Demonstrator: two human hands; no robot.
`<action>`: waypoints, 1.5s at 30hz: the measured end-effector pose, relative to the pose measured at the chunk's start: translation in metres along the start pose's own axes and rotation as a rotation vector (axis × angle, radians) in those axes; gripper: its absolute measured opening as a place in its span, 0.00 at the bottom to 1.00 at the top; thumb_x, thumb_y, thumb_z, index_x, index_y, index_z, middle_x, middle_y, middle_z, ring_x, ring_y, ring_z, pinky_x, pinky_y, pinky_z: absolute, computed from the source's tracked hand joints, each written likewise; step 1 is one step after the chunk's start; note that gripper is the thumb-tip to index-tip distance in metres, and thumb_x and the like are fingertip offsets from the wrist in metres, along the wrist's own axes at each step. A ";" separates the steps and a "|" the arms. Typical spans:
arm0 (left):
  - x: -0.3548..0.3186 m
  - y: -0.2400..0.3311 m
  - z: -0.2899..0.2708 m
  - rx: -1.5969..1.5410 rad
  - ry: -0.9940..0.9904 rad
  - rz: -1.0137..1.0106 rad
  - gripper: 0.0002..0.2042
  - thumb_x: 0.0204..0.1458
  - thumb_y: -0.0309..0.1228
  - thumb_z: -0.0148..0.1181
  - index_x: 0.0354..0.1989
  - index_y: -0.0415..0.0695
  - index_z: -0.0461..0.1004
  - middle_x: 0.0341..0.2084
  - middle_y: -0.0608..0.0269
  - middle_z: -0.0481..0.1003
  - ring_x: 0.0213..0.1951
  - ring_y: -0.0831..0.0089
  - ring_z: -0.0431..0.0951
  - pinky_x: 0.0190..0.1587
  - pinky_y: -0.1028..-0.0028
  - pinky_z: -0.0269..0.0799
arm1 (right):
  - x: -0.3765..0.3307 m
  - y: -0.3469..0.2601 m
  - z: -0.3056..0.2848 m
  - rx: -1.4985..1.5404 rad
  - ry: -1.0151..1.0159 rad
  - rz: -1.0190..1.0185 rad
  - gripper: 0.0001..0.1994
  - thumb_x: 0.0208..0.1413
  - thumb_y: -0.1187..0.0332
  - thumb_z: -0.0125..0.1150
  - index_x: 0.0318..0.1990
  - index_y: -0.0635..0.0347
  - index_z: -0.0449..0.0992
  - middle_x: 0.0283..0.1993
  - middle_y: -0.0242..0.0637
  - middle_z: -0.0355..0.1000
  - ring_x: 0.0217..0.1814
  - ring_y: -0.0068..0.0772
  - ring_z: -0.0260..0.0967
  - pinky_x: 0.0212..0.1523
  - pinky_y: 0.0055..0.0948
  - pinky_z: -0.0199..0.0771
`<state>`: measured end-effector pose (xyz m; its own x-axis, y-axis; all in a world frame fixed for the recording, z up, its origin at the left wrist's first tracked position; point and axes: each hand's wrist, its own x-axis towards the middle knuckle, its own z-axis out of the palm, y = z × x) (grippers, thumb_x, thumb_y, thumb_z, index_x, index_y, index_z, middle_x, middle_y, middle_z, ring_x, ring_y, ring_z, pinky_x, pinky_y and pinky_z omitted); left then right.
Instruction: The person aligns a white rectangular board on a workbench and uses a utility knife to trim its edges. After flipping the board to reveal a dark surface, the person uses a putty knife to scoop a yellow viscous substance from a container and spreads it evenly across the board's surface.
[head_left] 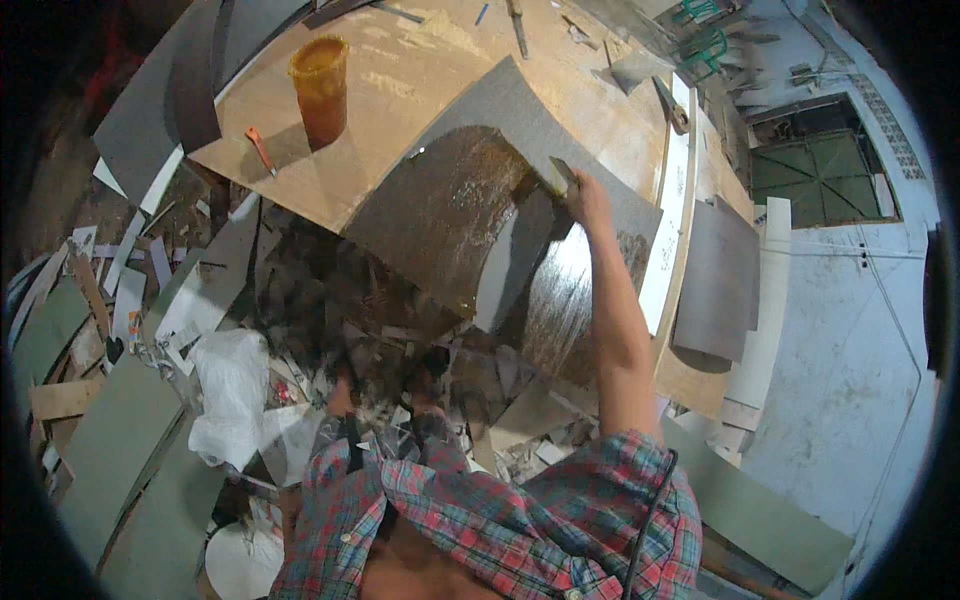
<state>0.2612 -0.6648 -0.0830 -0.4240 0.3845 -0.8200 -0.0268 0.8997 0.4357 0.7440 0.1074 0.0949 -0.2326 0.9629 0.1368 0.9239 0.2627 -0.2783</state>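
Note:
My right hand (pixel 590 203) is closed around a thin flat spreader (pixel 556 176), its edge against a grey sheet (pixel 490 92). Shiny brown glue (pixel 450 190) coats much of that sheet, and a paler bare patch (pixel 497 265) shows in the middle. The sheet lies on the wooden tabletop and reaches past its near edge. To the left stands an amber, glue-smeared container (pixel 322 105), and an orange utility knife (pixel 260 150) lies beside it. My left hand does not show.
Dark grey sheets (pixel 150 130) lie at the table's left, with another grey sheet (pixel 715 280) at the right. Scissors (pixel 675 112) rest near the far right edge. Offcuts and a white plastic bag (pixel 228 385) litter the floor around my feet.

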 end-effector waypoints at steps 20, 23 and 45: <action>0.172 0.146 -0.048 0.010 -0.083 0.263 0.15 0.60 0.33 0.51 0.47 0.41 0.81 0.34 0.61 0.82 0.30 0.73 0.81 0.29 0.73 0.71 | -0.295 -0.169 -0.039 0.344 -0.189 0.143 0.19 0.51 0.74 0.54 0.50 0.52 0.81 0.49 0.47 0.78 0.51 0.53 0.75 0.56 0.43 0.74; 0.169 0.152 -0.050 0.036 -0.068 0.283 0.14 0.61 0.32 0.51 0.46 0.38 0.81 0.34 0.58 0.82 0.29 0.73 0.79 0.30 0.73 0.71 | -0.192 -0.147 -0.081 0.281 -0.026 0.145 0.17 0.55 0.74 0.53 0.52 0.57 0.79 0.52 0.51 0.76 0.53 0.54 0.74 0.55 0.43 0.73; 0.091 0.008 -0.065 -0.211 0.016 0.061 0.11 0.58 0.29 0.57 0.44 0.38 0.80 0.33 0.62 0.81 0.30 0.73 0.79 0.29 0.74 0.71 | -0.002 -0.062 0.027 -0.178 -0.142 0.028 0.13 0.52 0.64 0.53 0.40 0.53 0.82 0.36 0.56 0.78 0.40 0.60 0.77 0.43 0.52 0.78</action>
<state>0.1637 -0.6362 -0.1301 -0.4450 0.4316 -0.7847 -0.1893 0.8111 0.5534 0.6785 0.0912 0.0868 -0.2353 0.9719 -0.0072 0.9666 0.2333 -0.1061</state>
